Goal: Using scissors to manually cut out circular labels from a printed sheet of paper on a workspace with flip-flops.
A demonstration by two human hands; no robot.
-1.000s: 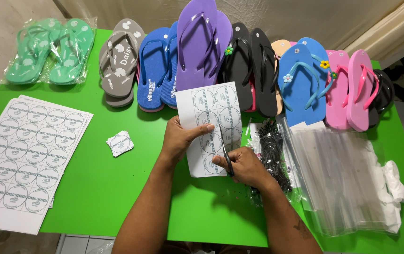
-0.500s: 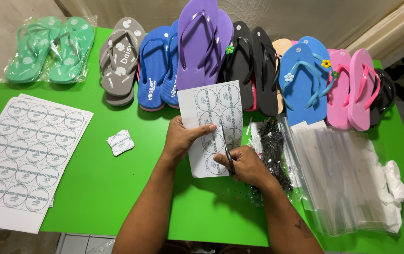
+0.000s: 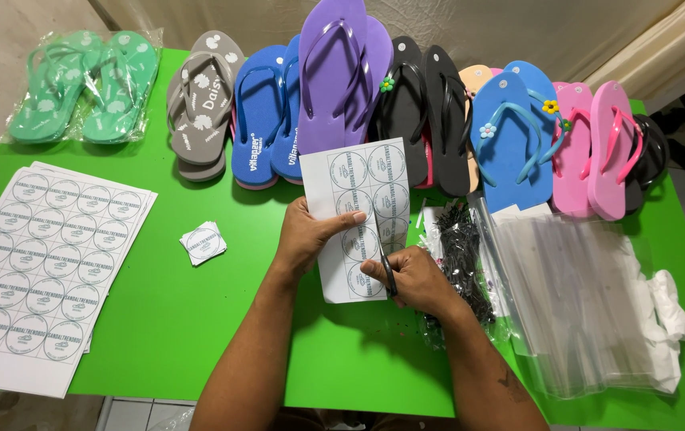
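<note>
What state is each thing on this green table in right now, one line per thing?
Label sheet: held up, partly cut along its length.
Scissors: blades in the sheet.
Left hand: pinching the sheet.
Right hand: gripping the scissors.
Cut labels: small loose pile.
Uncut sheets: stacked flat.
Green sandals: bagged.
Other sandals: unbagged, overlapping row.
Clear bags: empty, stacked.
</note>
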